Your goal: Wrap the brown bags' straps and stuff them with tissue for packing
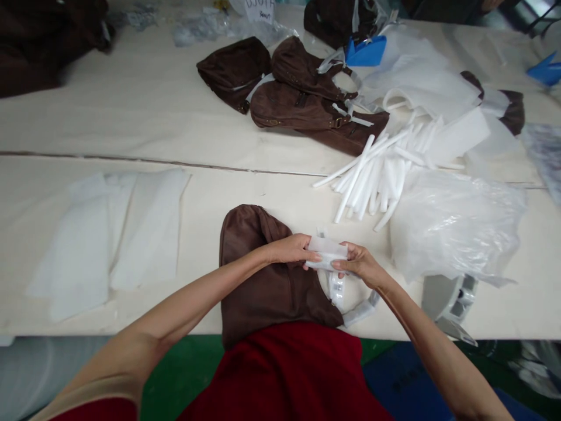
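Note:
A brown bag lies on the table right in front of me, its handle end toward the right. Over that end, my left hand and my right hand pinch a small piece of white wrapping sheet between them, one at each side. The sheet looks folded around part of the bag's strap, though my fingers hide just how. Below it, a strip of the handle in clear wrap curves round to the right. Both hands are closed, with thumbs on top of the sheet.
White foam sticks lie piled beyond my right hand, beside a clear plastic bag. A grey tape dispenser stands near the front edge. White sheets are spread at left. More brown bags and a blue piece lie farther back.

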Tool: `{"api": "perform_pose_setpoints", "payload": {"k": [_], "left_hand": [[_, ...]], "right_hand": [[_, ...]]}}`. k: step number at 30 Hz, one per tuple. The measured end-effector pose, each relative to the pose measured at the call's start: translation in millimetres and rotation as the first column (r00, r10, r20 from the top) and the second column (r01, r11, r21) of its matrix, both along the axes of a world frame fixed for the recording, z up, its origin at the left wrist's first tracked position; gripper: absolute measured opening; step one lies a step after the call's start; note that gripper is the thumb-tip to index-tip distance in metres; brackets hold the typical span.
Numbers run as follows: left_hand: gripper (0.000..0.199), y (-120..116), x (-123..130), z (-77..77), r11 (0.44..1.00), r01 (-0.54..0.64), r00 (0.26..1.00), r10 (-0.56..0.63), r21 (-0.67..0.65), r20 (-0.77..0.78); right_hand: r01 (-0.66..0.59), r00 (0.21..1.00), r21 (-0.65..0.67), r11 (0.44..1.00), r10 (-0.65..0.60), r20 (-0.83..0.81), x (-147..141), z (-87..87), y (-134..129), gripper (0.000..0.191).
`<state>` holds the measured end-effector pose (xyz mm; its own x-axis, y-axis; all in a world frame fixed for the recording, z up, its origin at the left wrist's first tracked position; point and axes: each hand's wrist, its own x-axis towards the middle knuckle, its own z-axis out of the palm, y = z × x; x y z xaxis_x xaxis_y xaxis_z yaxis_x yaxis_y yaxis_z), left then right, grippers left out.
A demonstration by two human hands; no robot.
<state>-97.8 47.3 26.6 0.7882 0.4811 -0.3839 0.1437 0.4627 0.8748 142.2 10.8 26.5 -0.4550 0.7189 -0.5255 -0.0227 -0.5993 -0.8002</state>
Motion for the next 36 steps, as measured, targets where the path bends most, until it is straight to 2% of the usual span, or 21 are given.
{"api": "perform_pose_setpoints", "payload": {"k": [3, 6, 11, 17, 23, 27, 29, 31, 34, 36], "left_hand": [[0.043, 1.9, -2.9, 2.0, 1.0, -0.001, 0.998, 0.002, -0.015, 0.062], [0.044, -1.2, -5.7, 4.9, 0.996, -0.087, 0.993, 0.088, -0.016, 0.077], [0.029, -8.0, -6.3, 4.9, 0.979, -0.206, 0.976, 0.205, -0.005, 0.079], [0.016, -4.1, -9.1, 3.5, 0.978, -0.2, 0.978, 0.203, -0.062, 0.043], [0.032, -5.8, -6.8, 10.3, 0.971, -0.226, 0.974, 0.228, -0.071, 0.009], [0.039, -6.1, 0.1, 7.5, 0.969, -0.241, 0.97, 0.239, -0.048, -0.05], [0.045, -2.2, 1.0, 5.3, 0.979, -0.187, 0.981, 0.183, -0.085, -0.061], [0.049, 3.5, 0.2, 4.3, 0.99, -0.049, 0.997, 0.04, -0.133, -0.065], [0.042, 10.3, -1.9, 6.2, 0.976, 0.162, 0.982, -0.174, -0.148, -0.077], [0.04, 11.6, -3.0, 8.6, 0.973, 0.199, 0.973, -0.21, -0.12, -0.093]], "right_hand": [[0.0, 1.0, 0.03, 1.0, 0.0, 0.023, 2.0, 0.9, -3.8, 0.038], [-0.024, 0.998, 0.074, 0.997, 0.02, 0.052, 1.9, 3.2, -4.9, 0.042], [-0.116, 0.988, 0.179, 0.977, 0.095, 0.122, 2.3, 8.2, -4.8, 0.033], [-0.212, 0.974, 0.271, 0.939, 0.179, 0.141, 2.6, 11.3, -3.2, 0.025], [-0.197, 0.976, 0.392, 0.898, 0.142, 0.166, 0.3, -1.7, -9.6, 0.024], [-0.192, 0.975, 0.455, 0.87, 0.116, 0.189, 0.4, -5.9, -12.0, 0.026], [-0.211, 0.971, 0.477, 0.853, 0.127, 0.202, 0.0, -5.5, -11.2, 0.027], [-0.234, 0.966, 0.499, 0.834, 0.14, 0.218, -1.2, -4.9, -9.6, 0.028], [-0.238, 0.963, 0.527, 0.816, 0.126, 0.239, -3.6, -4.2, -7.4, 0.028], [-0.22, 0.965, 0.537, 0.814, 0.101, 0.242, -5.0, -4.1, -6.3, 0.026]]}}
